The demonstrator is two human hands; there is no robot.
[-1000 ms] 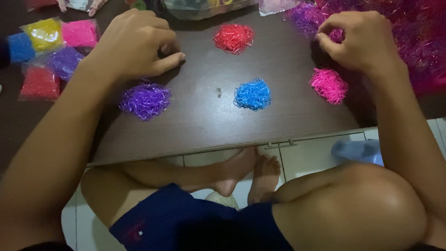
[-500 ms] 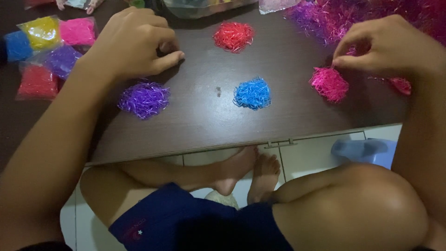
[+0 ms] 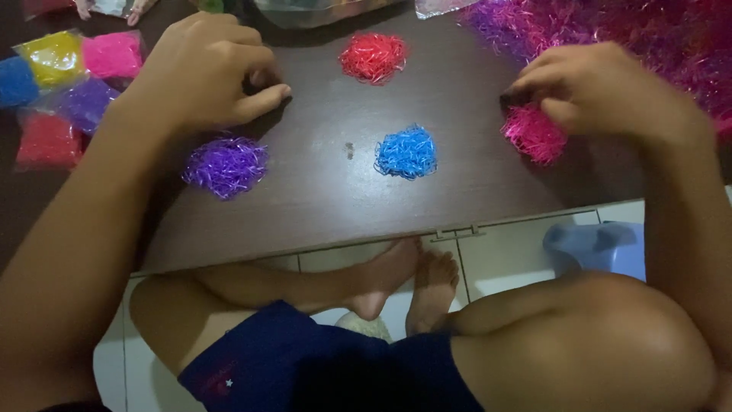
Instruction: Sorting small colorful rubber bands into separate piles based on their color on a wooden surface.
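Your left hand (image 3: 202,72) rests curled, holding nothing, on the dark wooden table (image 3: 320,206) just above the purple heap of thin plastic loops (image 3: 226,165). Past the blue heap (image 3: 406,152) (mid-table), your right hand (image 3: 602,91) pinches its fingers together over the pink heap (image 3: 534,131).

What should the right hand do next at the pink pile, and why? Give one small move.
Probably let go of whatever the pinched fingers carry onto the pink pile and lift away. The right hand sits right over that pile, fingertips together at its upper edge, while the big mixed heap behind remains unsorted. The left hand rests on the table.
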